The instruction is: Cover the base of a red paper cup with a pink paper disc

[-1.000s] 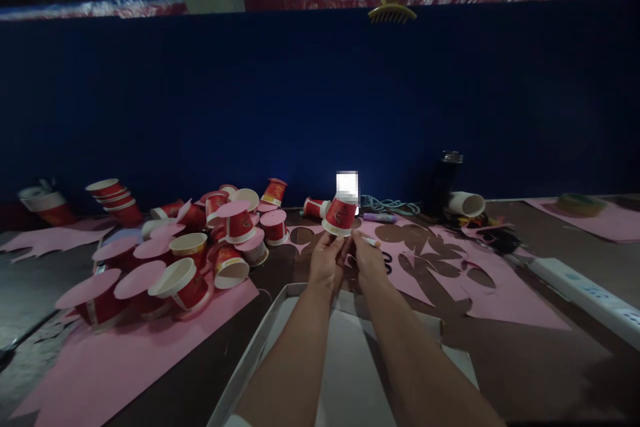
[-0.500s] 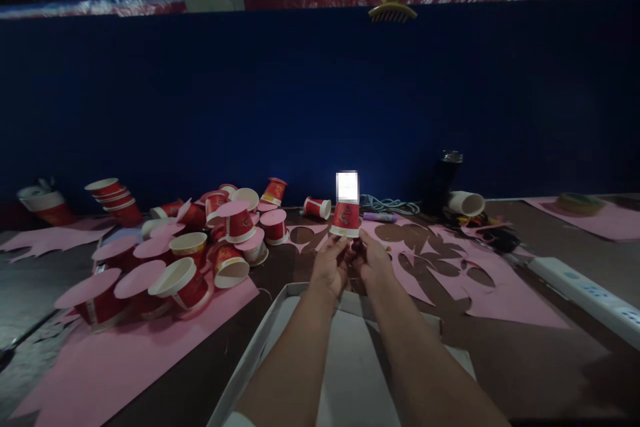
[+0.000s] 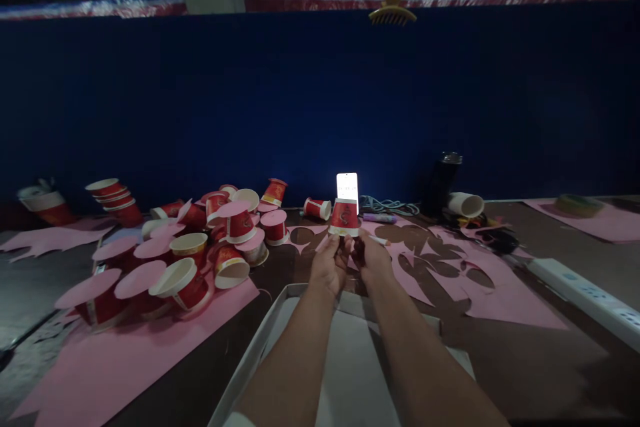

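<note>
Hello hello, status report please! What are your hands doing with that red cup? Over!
Left hand and right hand both gripping upside-down red paper cup at its rim. White stick in right fingers. Nothing blocking.

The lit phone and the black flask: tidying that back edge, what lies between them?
In the head view, a coil of pale cables and a purple marker pen lie between the phone and flask.

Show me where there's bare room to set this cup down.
Bare tabletop lies right of the white tray, between pink cut sheet and power strip. Left is crowded: cup pile on pink paper.
</note>
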{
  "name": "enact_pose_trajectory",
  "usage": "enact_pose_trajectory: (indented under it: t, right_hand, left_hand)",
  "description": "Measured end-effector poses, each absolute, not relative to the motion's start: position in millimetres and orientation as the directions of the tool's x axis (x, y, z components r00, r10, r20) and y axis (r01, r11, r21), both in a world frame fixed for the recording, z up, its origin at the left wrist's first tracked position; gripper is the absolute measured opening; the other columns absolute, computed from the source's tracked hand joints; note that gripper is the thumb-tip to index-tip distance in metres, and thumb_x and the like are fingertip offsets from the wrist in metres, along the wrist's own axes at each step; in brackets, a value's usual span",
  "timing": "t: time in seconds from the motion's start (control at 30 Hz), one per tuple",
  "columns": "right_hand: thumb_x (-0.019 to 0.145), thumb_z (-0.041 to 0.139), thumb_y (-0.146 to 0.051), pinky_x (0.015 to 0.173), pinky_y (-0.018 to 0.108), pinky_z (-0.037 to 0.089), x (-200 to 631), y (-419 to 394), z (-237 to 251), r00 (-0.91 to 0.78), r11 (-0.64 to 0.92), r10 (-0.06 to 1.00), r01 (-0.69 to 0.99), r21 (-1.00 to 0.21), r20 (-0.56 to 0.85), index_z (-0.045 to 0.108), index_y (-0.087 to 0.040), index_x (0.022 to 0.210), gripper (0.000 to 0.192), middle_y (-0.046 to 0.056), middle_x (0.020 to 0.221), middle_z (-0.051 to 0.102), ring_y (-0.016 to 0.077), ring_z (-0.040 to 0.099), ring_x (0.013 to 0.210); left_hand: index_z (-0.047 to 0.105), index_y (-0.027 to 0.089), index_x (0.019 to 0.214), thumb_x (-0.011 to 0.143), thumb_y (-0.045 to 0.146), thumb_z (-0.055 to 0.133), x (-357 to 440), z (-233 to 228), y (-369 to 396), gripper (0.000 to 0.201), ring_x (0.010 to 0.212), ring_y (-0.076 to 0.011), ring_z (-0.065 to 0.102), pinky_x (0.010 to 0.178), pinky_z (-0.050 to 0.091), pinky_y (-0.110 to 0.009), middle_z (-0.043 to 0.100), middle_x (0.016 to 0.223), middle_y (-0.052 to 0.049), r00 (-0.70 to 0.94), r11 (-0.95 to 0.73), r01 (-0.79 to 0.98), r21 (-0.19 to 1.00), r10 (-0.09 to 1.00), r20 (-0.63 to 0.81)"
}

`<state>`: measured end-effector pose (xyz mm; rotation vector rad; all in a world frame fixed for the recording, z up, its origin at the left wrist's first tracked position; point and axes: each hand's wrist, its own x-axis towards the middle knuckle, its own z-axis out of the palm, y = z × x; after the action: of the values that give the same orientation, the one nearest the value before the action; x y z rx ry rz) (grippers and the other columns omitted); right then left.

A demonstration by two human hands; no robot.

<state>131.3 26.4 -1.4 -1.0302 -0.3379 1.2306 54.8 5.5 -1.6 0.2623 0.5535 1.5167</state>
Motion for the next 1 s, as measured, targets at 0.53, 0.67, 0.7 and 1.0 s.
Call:
enact_pose_trajectory:
  t: [0.53,0.67,0.7,1.0]
  right_hand:
    - [0.078,0.057,-0.044,0.060,0.025,0.046,122.4,0.8,21.1,0.576,0.399,0.761,-0.053,-0.915,0.298,0.067,-0.016,0.103,0.038,0.003,0.076,0.067,0.0117,0.056,0.062]
    - [0.081,0.055,-0.046,0.071,0.027,0.046,120.3,-5.1,24.2,0.543,0.441,0.735,0.071,-0.895,0.405,0.071,-0.017,0.088,0.033,0.004,0.078,0.069,0.0150,0.060,0.074]
    - [0.082,0.054,-0.046,0.073,0.027,0.045,119.4,-6.8,25.0,0.531,0.443,0.738,0.084,-0.893,0.416,0.071,-0.017,0.085,0.033,0.004,0.078,0.069,0.0154,0.060,0.076]
    - [0.086,0.051,-0.043,0.074,0.028,0.045,116.4,-13.5,28.3,0.485,0.452,0.683,0.308,-0.837,0.547,0.068,-0.018,0.090,0.030,0.004,0.080,0.069,0.0170,0.060,0.075]
  left_hand:
    - [0.066,0.013,0.074,0.069,0.020,0.072,49.5,-22.9,20.7,0.011,0.073,-0.0115,0.065,0.080,0.051,-0.027,0.068,0.077,-0.003,-0.165,-0.136,-0.747,0.651,0.986,0.017]
    - [0.064,0.012,0.073,0.068,0.021,0.073,49.0,-20.2,16.4,0.014,0.074,-0.0108,0.063,0.081,0.049,-0.026,0.065,0.076,-0.002,-0.151,-0.138,-0.748,0.649,0.988,0.036]
    - [0.064,0.012,0.073,0.068,0.021,0.073,48.9,-19.0,15.4,0.014,0.075,-0.0110,0.063,0.081,0.049,-0.026,0.064,0.077,-0.002,-0.149,-0.137,-0.750,0.648,0.988,0.036]
    - [0.061,0.015,0.075,0.069,0.027,0.072,46.3,-11.2,11.1,0.017,0.066,-0.0078,0.057,0.071,0.046,-0.021,0.062,0.074,0.000,-0.139,-0.106,-0.728,0.678,0.990,0.006]
